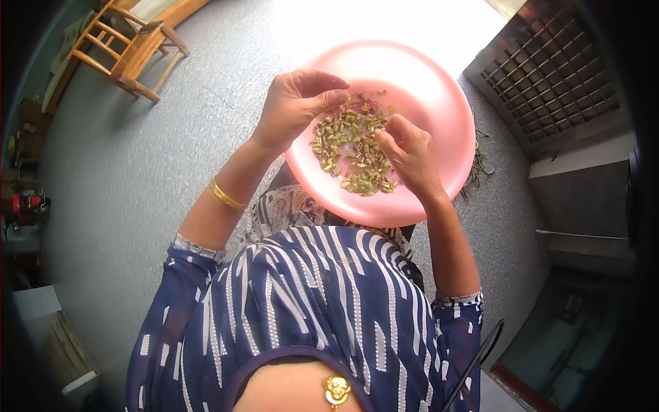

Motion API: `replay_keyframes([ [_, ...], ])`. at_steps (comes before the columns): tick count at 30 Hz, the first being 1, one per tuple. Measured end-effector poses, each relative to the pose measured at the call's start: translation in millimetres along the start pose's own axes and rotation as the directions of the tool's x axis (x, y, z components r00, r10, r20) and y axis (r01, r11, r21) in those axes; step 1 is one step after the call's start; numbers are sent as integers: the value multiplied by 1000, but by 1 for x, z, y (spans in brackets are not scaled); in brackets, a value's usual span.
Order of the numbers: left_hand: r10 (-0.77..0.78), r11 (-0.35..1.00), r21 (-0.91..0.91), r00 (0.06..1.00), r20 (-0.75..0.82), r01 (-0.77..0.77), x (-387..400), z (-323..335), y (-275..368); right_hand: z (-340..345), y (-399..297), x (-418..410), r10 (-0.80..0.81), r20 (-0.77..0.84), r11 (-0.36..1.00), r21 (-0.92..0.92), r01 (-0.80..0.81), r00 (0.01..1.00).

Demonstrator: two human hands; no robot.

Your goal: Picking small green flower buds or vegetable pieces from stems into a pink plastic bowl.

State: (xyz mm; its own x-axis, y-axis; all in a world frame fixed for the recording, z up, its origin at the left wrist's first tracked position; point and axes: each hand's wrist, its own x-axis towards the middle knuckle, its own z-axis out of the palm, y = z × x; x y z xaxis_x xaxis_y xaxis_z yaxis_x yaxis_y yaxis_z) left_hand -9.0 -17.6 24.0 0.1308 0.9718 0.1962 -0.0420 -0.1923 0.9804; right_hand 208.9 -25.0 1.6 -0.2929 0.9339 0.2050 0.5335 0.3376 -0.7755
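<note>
A pink plastic basin [448,123] rests at my lap. Many small green and brownish plant pieces [329,141], perhaps cut beans, lie scattered over its patterned bottom. Over the far left part of the basin is my left hand [296,105], thumb and index fingertip close together; whether something small sits between them is unclear. My right hand [412,154] hovers over the right side of the pieces with its fingers curled and thumb bent in. Its fingertips overlap the pieces in view, so I cannot tell if it pinches one.
Long thin plant stalks [479,165] lie on the grey floor [113,206] right of the basin. A wooden chair [136,56] stands at the upper left. To the right is a metal lattice door [556,72]. A thin rod with a purple end [543,232] juts out below it.
</note>
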Motion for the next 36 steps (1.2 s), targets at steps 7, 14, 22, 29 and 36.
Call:
replay_keyframes([
  [7,147,791,592,987,61,-155,9,-3,-9,31,-7,14,-67,440,898,-366,246,896],
  [14,101,807,577,992,72,-124,8,-9,-18,53,3,19,-294,622,689,-388,612,726],
  [22,100,673,716,982,160,-185,15,-19,-40,-23,33,28,-120,466,818,-454,353,876],
  [29,-407,227,874,773,486,-430,16,2,-45,-24,28,6,-55,484,877,-395,274,873],
  [36,-439,296,838,714,546,-459,13,8,-49,-9,10,8,-47,476,893,-374,250,878],
])
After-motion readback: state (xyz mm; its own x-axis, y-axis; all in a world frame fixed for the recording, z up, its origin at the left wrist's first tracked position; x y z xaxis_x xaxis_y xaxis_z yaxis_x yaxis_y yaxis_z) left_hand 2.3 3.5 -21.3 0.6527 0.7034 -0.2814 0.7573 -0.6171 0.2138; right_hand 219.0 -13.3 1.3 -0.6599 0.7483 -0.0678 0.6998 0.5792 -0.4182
